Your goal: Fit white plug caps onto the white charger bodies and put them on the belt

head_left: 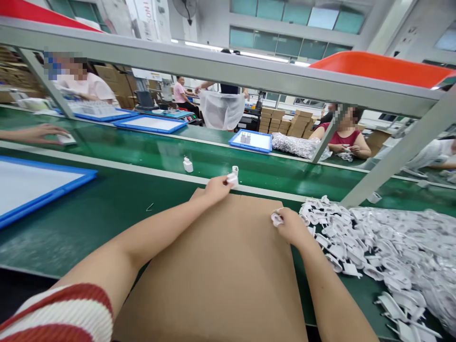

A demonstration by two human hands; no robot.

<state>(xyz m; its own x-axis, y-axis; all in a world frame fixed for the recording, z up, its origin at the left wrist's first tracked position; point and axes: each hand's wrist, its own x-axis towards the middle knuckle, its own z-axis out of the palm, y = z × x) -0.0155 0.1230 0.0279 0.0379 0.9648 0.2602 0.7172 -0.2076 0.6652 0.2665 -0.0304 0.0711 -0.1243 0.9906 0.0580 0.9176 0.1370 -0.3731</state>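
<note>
My left hand (218, 189) pinches a white charger housing (232, 179) over the far edge of a sheet of brown cardboard (228, 266). Just behind it, another white charger part (235, 169) rests on the green conveyor belt (160, 154). Near the cardboard's far right corner, my right hand (291, 225) is closed on a white plug piece (277, 217), partly covered by the fingers. To the right of that hand spreads a heap of similar white plug pieces (342, 237), some showing pins. One more white charger (188, 164) stands on the belt to the left.
A blue-rimmed tray (76, 179) lies at left, and a co-worker's hand (46, 133) holds a white part over the belt. Clear plastic bagging (420, 237) covers part of the heap. A grey metal frame (213, 66) crosses above, its slanted post (395, 147) at right. Co-workers sit across the belt.
</note>
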